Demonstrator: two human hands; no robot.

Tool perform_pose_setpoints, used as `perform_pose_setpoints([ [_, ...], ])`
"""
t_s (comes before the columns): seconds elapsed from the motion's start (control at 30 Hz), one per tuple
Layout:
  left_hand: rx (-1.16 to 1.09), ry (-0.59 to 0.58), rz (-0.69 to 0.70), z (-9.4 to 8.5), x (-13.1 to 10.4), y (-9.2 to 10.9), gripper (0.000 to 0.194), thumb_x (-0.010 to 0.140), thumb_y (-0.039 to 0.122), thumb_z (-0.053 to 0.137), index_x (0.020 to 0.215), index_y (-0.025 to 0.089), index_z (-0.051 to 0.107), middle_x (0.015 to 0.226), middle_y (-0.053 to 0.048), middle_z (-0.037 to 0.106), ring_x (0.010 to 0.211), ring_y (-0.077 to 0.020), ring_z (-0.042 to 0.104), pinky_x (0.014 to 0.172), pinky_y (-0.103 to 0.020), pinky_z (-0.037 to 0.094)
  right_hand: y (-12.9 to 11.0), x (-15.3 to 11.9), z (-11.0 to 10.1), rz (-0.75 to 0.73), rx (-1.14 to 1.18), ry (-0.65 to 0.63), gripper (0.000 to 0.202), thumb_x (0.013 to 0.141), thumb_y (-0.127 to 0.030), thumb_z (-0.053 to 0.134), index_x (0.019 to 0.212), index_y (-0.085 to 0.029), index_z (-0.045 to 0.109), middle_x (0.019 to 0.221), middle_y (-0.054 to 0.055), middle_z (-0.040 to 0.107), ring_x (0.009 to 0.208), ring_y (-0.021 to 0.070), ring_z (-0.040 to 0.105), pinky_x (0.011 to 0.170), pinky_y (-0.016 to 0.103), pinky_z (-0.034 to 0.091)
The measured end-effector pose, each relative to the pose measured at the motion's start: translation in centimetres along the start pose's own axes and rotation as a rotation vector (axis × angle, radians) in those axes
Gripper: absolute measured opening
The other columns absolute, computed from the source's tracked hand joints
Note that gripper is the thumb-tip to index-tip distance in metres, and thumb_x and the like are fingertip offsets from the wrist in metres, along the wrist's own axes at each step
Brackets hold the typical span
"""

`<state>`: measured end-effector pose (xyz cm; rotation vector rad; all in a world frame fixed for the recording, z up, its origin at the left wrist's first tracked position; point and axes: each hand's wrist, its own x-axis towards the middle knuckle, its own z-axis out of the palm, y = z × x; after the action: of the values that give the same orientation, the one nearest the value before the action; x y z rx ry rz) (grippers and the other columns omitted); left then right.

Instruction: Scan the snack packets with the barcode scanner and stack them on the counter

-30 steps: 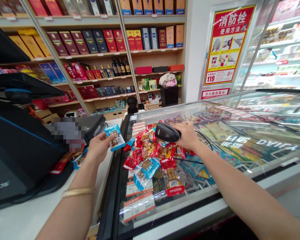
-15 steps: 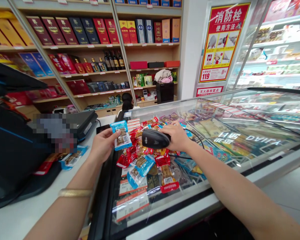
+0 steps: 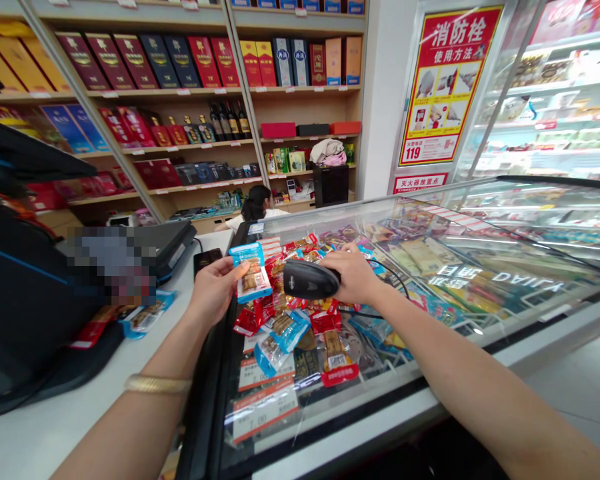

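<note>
Head view, left fingers [image 3: 236, 272] pinching blue packet [image 3: 254, 279], right fingers [image 3: 338, 260] gripping scanner [image 3: 307, 279], handle hidden, snack pile [image 3: 290, 327] partly covered

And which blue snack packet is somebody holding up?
The blue packet pinched in the left hand, just left of the black scanner. Other blue ones lie unheld, some on the glass top, one by the black machine.

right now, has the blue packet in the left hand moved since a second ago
Yes, rightward: against the glass-topped case's dark left edge, the blue packet in the left hand has gone from mostly left of it to mostly right.
</note>
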<state>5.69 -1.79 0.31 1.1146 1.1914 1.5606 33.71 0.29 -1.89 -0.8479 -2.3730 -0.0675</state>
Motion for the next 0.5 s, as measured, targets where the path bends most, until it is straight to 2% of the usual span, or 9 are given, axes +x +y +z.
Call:
perform_pose_setpoints([
  [0.2,-0.035,-0.015,0.000,0.3,-0.1,-0.1,0.051,0.038,0.033,0.096,0.076,0.015,0.068,0.074,-0.004,0.075,0.072,-0.0239,0.073,0.068,-0.036,0.062,0.7,-0.1,-0.4,0.044,-0.050,0.043,0.031,0.073,-0.037,0.068,0.100,-0.021,0.071,0.092,0.007,0.075,0.088,0.0236,0.063,0.081,0.037,0.025],
  [0.37,-0.091,-0.015,0.024,1.9,0.9,-0.7,0.053,0.044,0.038,0.095,0.084,0.015,0.069,0.076,-0.003,0.074,0.070,-0.0201,0.071,0.067,-0.033,0.060,4.0,-0.9,-1.4,0.283,-0.147,0.167,0.026,0.075,-0.035,0.068,0.097,-0.022,0.073,0.098,0.008,0.077,0.090,0.0248,0.065,0.082,0.035,0.030],
  [0.5,0.019,-0.029,0.086,3.6,2.6,-1.6,0.061,0.050,0.041,0.092,0.101,0.014,0.070,0.077,-0.003,0.073,0.072,-0.0209,0.071,0.071,-0.035,0.060,6.5,-1.8,-1.8,0.437,-0.253,0.142,0.026,0.076,-0.035,0.068,0.098,-0.023,0.075,0.100,0.007,0.078,0.095,0.0273,0.068,0.083,0.036,0.034],
])
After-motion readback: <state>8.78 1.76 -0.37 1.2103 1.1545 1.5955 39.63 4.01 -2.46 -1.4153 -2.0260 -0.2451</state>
